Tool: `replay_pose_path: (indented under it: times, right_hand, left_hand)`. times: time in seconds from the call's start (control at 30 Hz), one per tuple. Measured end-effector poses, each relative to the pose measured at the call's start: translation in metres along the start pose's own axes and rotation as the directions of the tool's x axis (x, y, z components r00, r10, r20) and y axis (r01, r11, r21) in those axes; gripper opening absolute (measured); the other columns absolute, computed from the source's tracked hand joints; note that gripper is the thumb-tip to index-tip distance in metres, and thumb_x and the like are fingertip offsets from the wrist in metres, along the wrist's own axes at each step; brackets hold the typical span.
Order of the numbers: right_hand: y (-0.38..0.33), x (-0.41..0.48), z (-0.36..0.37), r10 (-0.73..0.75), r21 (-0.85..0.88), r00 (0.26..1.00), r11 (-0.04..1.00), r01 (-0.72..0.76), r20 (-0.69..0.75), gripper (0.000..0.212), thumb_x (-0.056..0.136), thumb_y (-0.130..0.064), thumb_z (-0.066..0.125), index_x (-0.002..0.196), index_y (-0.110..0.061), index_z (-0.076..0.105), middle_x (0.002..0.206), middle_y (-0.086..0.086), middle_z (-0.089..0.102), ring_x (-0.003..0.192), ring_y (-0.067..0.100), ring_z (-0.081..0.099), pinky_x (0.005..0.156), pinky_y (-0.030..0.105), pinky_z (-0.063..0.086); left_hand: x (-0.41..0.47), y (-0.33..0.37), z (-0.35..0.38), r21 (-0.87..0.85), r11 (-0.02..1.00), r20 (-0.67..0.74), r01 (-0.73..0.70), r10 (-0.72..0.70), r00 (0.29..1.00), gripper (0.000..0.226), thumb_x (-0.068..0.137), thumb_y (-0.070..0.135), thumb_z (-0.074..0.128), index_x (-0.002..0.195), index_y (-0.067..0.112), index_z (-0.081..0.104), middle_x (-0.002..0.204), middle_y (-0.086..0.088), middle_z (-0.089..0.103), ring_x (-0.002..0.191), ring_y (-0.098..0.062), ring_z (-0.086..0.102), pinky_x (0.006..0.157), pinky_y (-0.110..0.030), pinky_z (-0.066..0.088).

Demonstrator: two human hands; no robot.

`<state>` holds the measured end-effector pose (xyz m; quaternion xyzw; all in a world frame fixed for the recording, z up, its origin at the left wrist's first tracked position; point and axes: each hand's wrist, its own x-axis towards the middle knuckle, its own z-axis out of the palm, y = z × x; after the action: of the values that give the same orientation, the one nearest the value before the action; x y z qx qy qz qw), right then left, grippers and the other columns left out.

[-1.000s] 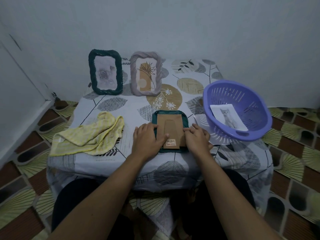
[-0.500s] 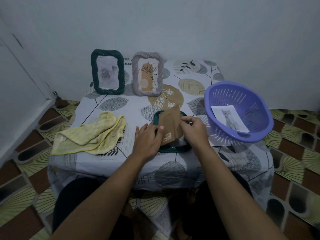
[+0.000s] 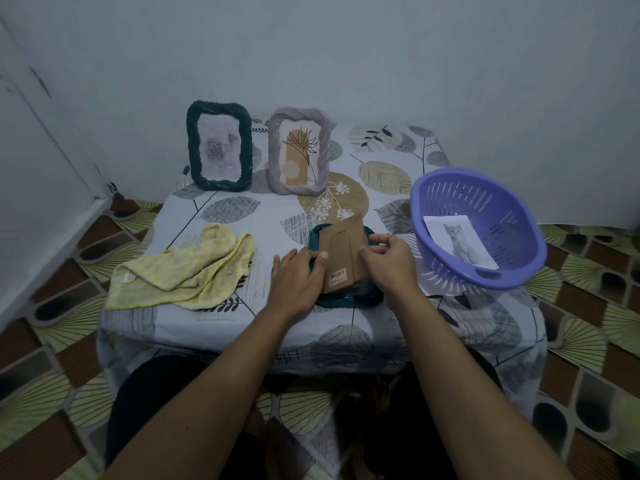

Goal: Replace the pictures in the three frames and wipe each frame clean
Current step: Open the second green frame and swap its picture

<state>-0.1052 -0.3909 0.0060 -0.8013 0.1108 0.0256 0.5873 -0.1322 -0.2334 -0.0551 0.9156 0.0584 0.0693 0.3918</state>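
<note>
We pinch the backing board (image 3: 341,258) up with our right hand (image 3: 388,265), left hand (image 3: 298,282) flat-fingered on the green frame (image 3: 346,301). We judge no frame finished: cat picture (image 3: 459,242) in the basket (image 3: 512,237), cloth (image 3: 187,271) unused.

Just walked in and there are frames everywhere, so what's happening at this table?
A person is opening a face-down dark green frame. The right hand pinches the brown backing board by its edge, tilted up off the frame, while the left hand presses the frame down. A second green frame and a grey frame stand at the back, a yellow cloth lies to the left, and a cat picture sits in the purple basket.
</note>
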Motion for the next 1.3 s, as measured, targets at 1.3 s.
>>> replay_pose_path:
  times: [1.3]
  right_hand:
    - [0.025, 0.008, -0.012, 0.007, -0.007, 0.995, 1.0, -0.008, -0.099, 0.022, 0.089, -0.014, 0.064, 0.111, -0.018, 0.065, 0.1, 0.001, 0.068, 0.092, 0.02, 0.063, 0.079, 0.032, 0.05]
  left_hand:
    - [0.004, -0.04, -0.082, 0.113, 0.942, -0.221, 0.316, -0.286, 0.932, 0.074, 0.065, 0.052, 0.087, 0.115, 0.003, 0.063, 0.114, -0.014, 0.066, 0.107, -0.031, 0.061, 0.085, -0.035, 0.047]
